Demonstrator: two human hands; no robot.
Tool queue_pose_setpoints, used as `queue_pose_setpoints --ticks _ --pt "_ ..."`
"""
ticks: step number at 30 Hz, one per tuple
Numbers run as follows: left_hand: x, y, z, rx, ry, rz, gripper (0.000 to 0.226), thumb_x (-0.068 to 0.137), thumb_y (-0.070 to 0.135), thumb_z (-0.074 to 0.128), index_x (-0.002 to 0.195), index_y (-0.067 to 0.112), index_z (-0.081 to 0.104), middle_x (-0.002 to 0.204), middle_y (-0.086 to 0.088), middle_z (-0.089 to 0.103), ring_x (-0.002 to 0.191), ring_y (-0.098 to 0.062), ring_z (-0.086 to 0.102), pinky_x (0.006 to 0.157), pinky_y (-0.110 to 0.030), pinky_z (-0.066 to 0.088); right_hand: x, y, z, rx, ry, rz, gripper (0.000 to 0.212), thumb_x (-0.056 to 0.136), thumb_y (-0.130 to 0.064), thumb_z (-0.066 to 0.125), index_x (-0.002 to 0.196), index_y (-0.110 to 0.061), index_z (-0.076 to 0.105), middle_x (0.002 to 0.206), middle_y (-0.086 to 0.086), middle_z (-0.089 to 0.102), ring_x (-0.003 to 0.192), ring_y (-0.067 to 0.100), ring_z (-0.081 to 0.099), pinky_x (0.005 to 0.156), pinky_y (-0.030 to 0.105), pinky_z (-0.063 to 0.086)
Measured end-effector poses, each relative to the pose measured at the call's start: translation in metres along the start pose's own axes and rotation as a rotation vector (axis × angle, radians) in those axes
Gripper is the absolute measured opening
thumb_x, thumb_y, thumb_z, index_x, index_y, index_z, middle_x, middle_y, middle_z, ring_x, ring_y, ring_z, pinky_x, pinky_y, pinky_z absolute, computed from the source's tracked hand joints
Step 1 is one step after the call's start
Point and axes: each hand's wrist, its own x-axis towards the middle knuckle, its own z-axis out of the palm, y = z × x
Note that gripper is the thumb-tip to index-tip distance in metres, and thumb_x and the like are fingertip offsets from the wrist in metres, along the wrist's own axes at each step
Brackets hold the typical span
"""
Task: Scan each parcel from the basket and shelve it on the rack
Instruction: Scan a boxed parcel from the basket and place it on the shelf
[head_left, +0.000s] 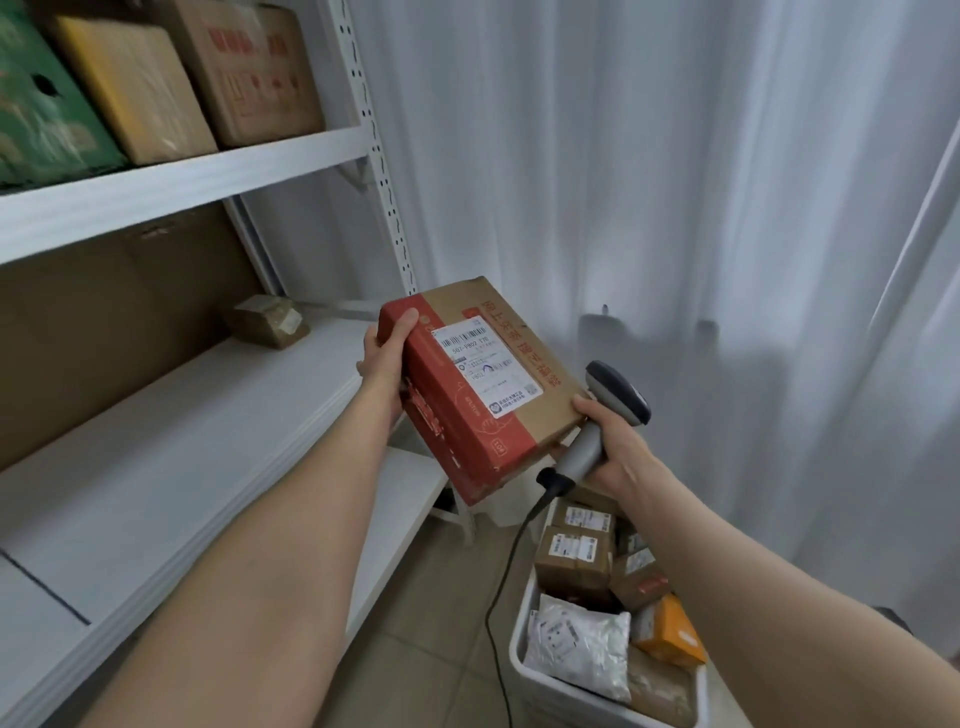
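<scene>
Cardboard parcels (574, 558) in white basket (524, 654)

Soft daylight came through the white curtain (675, 182) beyond both hands, brightest just above the right hand (618, 441). It lit everything evenly and rather coolly, without hard shadows. The label (485, 366) on the parcel (467, 421), held between the left hand (387, 358) and the right, was the sharpest thing in view (its larger print could be read). A faint sheen lay on the head of the scanner (615, 395) in the right hand. Far above and left of the left hand, the boxes (156, 78) were smeared by blur, and the rack (182, 179) shelf under them shaded the space left of that hand. The wide lens bowed the rack's upright and stretched both forearms. Below the right hand, the basket (517, 654) looked slightly soft.
</scene>
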Motion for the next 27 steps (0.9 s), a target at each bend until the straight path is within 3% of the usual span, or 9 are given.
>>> queue_pose_setpoints --ticks 5,8,10,12,16,17,19,21,27 --pt "-0.021 -0.002 -0.022 -0.018 -0.135 -0.04 0.071 0.078 0.052 0.069 0.137 0.033 0.033 0.112 -0.001 0.065 0.092 -0.018 0.065 0.063 -0.033 0.053 -0.019 0.027 0.033 -0.009 -0.002 -0.025 0.027 0.082 -0.005 0.072 0.104 -0.01 0.057 0.086 0.014 0.075 0.088 0.03 0.071 0.081 0.049 0.058" --pt "-0.034 -0.012 -0.036 0.043 -0.218 -0.14 0.056 0.074 0.053 0.072 0.12 0.04 0.043 0.1 0.002 0.069 0.093 -0.021 0.066 0.065 -0.037 0.052 -0.028 0.042 0.047 -0.029 0.007 -0.071 0.025 0.084 -0.005 0.071 0.104 -0.01 0.057 0.094 0.014 0.073 0.087 0.029 0.07 0.067 0.045 0.058" --pt "-0.039 -0.022 -0.048 0.069 -0.243 -0.202 0.045 0.072 0.051 0.074 0.107 0.042 0.047 0.1 0.001 0.069 0.095 -0.024 0.065 0.072 -0.047 0.053 -0.032 0.049 0.05 -0.049 0.01 -0.092 0.023 0.085 -0.006 0.07 0.103 -0.011 0.057 0.1 0.013 0.073 0.091 0.029 0.07 0.069 0.044 0.058" --pt "-0.04 -0.027 -0.061 0.084 -0.237 -0.209 0.045 0.072 0.047 0.075 0.107 0.041 0.047 0.103 -0.001 0.069 0.097 -0.025 0.064 0.079 -0.056 0.051 -0.036 0.056 0.052 -0.137 0.055 -0.11 0.022 0.085 -0.008 0.07 0.103 -0.012 0.058 0.098 0.011 0.072 0.089 0.027 0.069 0.071 0.042 0.057" --pt "-0.045 -0.034 -0.078 0.066 -0.2 -0.109 0.056 0.074 0.033 0.075 0.121 0.041 0.045 0.097 0.005 0.071 0.078 -0.014 0.071 0.051 -0.031 0.054 -0.04 0.065 0.057 -0.571 0.328 -0.315 0.023 0.084 -0.021 0.073 0.099 -0.012 0.058 0.086 0.006 0.062 0.086 0.025 0.061 0.09 0.043 0.054" --pt "-0.045 -0.037 -0.083 0.073 -0.205 -0.088 0.057 0.073 0.03 0.076 0.121 0.04 0.046 0.099 0.004 0.071 0.074 -0.011 0.071 0.048 -0.027 0.054 -0.043 0.065 0.058 -0.632 0.321 -0.347 0.021 0.085 -0.022 0.072 0.097 -0.011 0.059 0.084 0.007 0.065 0.084 0.025 0.064 0.087 0.042 0.055" --pt "-0.045 -0.045 -0.091 0.112 -0.224 -0.056 0.062 0.072 0.027 0.078 0.124 0.038 0.047 0.106 0.003 0.07 0.079 -0.011 0.072 0.052 -0.024 0.055 -0.055 0.064 0.062 -0.622 0.168 -0.328 0.015 0.087 -0.019 0.069 0.095 -0.009 0.061 0.074 0.006 0.07 0.065 0.019 0.068 0.063 0.032 0.058" --pt "-0.048 -0.054 -0.097 0.157 -0.252 -0.054 0.068 0.071 0.026 0.079 0.13 0.037 0.045 0.109 0.003 0.069 0.087 -0.015 0.071 0.058 -0.026 0.056 -0.069 0.065 0.067 -0.657 0.009 -0.272 0.014 0.088 -0.015 0.067 0.098 -0.006 0.062 0.071 0.007 0.069 0.051 0.015 0.061 0.048 0.025 0.051" --pt "-0.061 -0.074 -0.1 0.198 -0.292 -0.094 0.072 0.074 0.027 0.078 0.135 0.037 0.041 0.107 0.003 0.067 0.086 -0.016 0.069 0.053 -0.024 0.053 -0.09 0.075 0.08 -0.717 -0.104 -0.194 0.016 0.09 -0.01 0.06 0.103 0.0 0.059 0.066 0.009 0.057 0.051 0.016 0.05 0.051 0.028 0.046"
